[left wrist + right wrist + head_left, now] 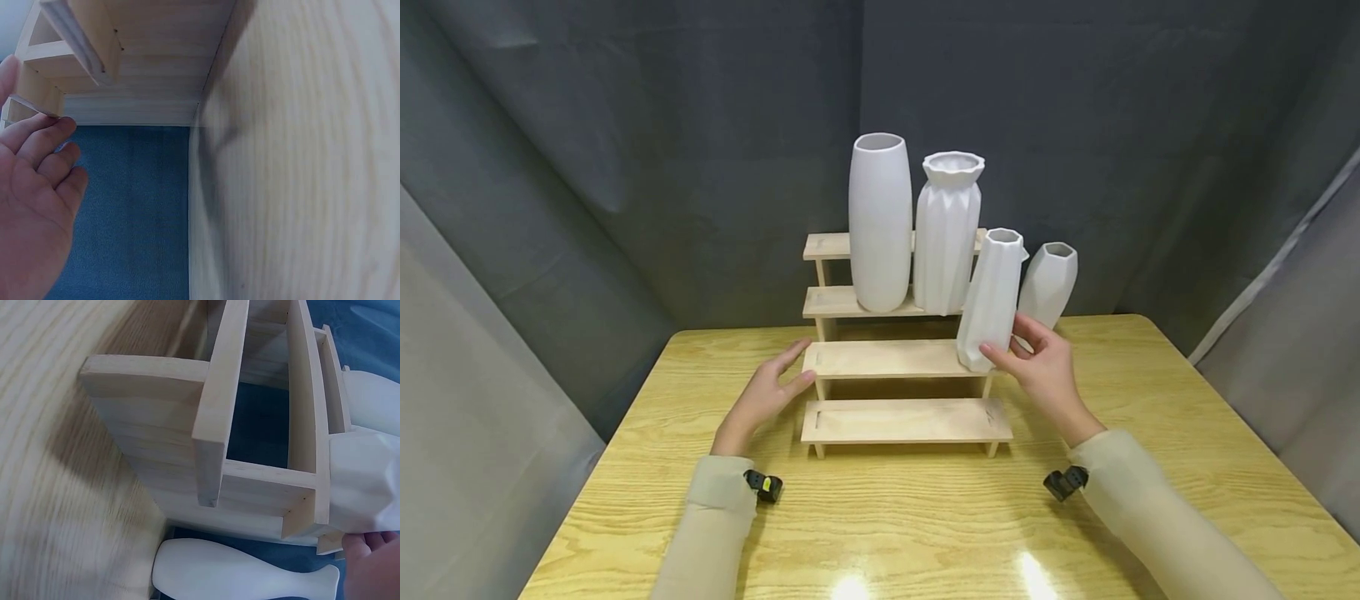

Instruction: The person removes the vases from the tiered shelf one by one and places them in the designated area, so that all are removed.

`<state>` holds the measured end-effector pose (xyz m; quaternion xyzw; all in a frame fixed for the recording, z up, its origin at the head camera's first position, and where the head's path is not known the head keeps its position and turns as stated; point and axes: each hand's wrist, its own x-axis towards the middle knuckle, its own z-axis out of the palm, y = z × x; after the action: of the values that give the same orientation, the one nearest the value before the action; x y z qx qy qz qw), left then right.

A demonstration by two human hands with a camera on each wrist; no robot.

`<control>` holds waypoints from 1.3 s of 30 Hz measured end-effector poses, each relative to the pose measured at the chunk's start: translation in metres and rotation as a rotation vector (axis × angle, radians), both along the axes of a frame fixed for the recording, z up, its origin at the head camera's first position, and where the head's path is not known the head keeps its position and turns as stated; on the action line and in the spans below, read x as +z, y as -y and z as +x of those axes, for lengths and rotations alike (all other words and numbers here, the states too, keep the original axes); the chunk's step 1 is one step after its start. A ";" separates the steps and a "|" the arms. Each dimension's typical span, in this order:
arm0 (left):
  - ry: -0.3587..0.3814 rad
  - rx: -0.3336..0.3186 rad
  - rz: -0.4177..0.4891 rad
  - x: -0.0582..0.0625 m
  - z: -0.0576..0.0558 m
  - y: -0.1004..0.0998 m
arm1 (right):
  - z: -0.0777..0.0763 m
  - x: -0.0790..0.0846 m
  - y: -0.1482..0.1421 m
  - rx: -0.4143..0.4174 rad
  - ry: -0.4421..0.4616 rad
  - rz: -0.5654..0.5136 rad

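A pale wooden stand with stepped shelves (887, 421) stands on the table. On its second shelf from the bottom, at the right end, is a white faceted vase (990, 292), slightly tilted. My right hand (1048, 371) grips this vase low on its right side, thumb in front and fingers behind; the right wrist view shows the fingertips (359, 545) at its base. My left hand (766, 392) is at the stand's left end, fingers extended, fingertips right at the shelf edge. A tall smooth white vase (880, 225) and a pleated white vase (949, 242) stand on the shelf above.
Behind the right hand, an angular white vase (1049, 283) stands on the table (910, 517). The right wrist view has a narrow-necked white vase (219, 569) beside the stand. Dark grey curtain (737, 167) hangs behind the table.
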<state>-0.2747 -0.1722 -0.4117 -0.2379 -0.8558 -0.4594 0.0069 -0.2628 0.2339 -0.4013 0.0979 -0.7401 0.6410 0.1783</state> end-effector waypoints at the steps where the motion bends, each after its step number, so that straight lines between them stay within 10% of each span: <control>1: 0.002 -0.002 -0.004 0.000 0.000 0.000 | -0.001 0.000 0.000 0.000 0.006 -0.004; 30: 0.024 -0.002 -0.009 -0.001 -0.003 -0.001 | 0.003 0.009 -0.003 -0.029 0.056 0.027; 39: 0.001 0.022 0.003 -0.036 -0.028 0.008 | 0.010 0.011 -0.007 -0.053 0.066 0.036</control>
<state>-0.3025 -0.1803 -0.4478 -0.2280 -0.8576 -0.4608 0.0118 -0.2530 0.2413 -0.3906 0.0603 -0.7593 0.6255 0.1689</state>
